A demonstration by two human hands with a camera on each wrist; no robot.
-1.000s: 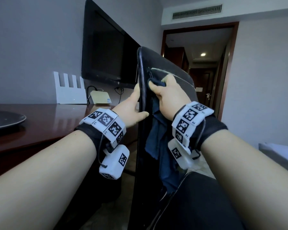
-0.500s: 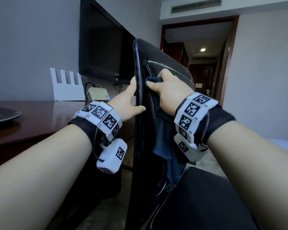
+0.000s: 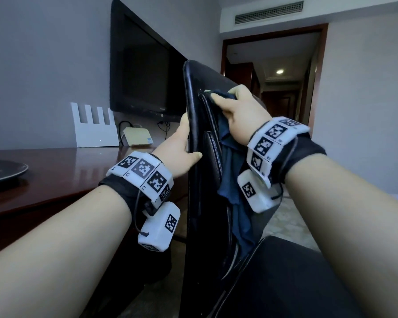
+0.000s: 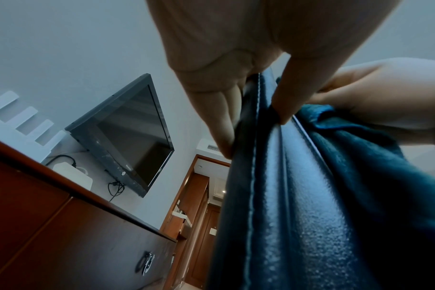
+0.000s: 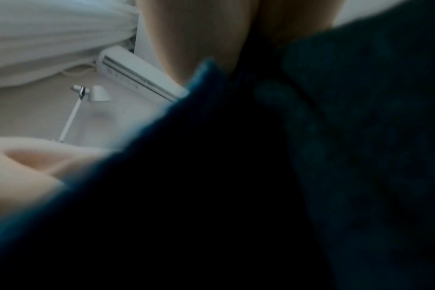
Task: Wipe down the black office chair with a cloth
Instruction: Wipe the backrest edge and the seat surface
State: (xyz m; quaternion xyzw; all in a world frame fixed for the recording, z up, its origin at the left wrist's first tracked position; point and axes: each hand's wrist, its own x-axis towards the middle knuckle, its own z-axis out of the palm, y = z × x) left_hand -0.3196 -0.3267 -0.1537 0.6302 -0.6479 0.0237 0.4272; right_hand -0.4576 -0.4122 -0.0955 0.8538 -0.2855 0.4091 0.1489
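The black office chair's backrest (image 3: 197, 180) stands edge-on in the middle of the head view, its seat (image 3: 296, 278) at lower right. My left hand (image 3: 182, 145) grips the backrest's near edge, thumb on the front and fingers behind; in the left wrist view the fingers (image 4: 224, 121) pinch the stitched black edge (image 4: 273, 196). My right hand (image 3: 237, 113) holds a dark blue cloth (image 3: 230, 180) and presses it on the backrest's front near the top. The cloth hangs down below the hand. In the right wrist view the cloth (image 5: 286, 176) fills most of the blurred picture.
A dark wooden desk (image 3: 55, 175) runs along the left, with a black plate (image 3: 2, 171), a white router (image 3: 93, 127) and a small beige box (image 3: 137, 137) on it. A black TV (image 3: 143, 72) hangs on the wall. An open doorway (image 3: 274, 72) lies behind the chair.
My right hand has slid the cloth up the backrest's front toward its top. The left hand keeps its grip on the edge. The head view has shifted slightly.
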